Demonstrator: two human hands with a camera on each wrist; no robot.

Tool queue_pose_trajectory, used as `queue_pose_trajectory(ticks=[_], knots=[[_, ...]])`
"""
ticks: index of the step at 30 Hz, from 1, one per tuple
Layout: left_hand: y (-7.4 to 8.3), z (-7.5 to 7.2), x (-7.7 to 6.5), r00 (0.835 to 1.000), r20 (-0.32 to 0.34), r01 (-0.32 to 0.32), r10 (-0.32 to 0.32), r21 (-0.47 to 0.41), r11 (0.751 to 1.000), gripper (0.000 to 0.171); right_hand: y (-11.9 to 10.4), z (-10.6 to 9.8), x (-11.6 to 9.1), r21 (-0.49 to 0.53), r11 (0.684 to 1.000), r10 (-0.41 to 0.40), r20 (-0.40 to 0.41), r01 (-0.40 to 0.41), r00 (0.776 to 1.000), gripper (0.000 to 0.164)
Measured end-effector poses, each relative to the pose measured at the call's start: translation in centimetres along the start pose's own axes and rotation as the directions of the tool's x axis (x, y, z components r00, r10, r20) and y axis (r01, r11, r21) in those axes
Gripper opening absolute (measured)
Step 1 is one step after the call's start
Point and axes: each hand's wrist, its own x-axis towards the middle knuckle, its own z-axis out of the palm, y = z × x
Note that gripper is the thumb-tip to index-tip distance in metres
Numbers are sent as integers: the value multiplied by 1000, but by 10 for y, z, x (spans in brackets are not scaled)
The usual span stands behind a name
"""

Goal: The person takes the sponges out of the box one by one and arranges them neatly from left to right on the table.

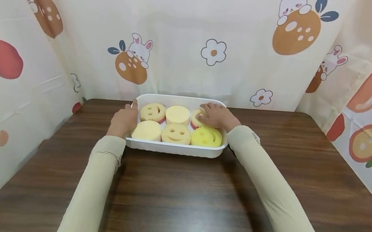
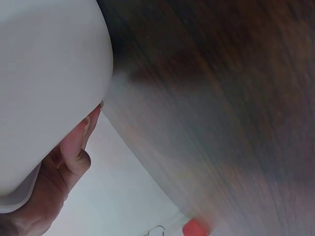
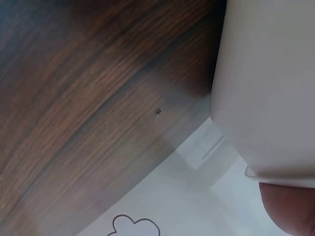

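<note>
Against the back wall stands a white tray (image 1: 173,149) holding two rows of round sponges, several of them with cut-out smiley faces. At the tray's left end, my left hand (image 1: 124,119) grips the side, its fingers (image 2: 75,147) on the outer wall in the left wrist view. My right hand (image 1: 217,116) reaches over the right rim and grips a round cream sponge (image 1: 196,119) with a red underside, mostly covered by the hand. Just in front of it lies a bright yellow smiley sponge (image 1: 204,136). In the right wrist view, only a bit of skin shows below the rim.
A cream smiley sponge (image 1: 152,111), a plain round sponge (image 1: 177,114), another plain one (image 1: 147,130) and a front smiley sponge (image 1: 176,133) fill the other places. The dark wooden table (image 1: 178,197) meets a printed curtain (image 1: 177,70) behind the tray.
</note>
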Motion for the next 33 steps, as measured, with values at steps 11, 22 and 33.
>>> queue_pose_trajectory(ticks=[11,22,33], knots=[[3,-3,2,1000,-14,-9,9,9,1000,61,0,-2,-2,-27,1000,-15,-20,15,1000,69],[-1,2,4,1000,-14,-27,28,39,999,63,1,3,-1,1,1000,-26,-49,26,998,67],[-4,3,5,999,-27,-35,37,57,998,63,1,4,1,-33,998,-57,-97,54,994,63]])
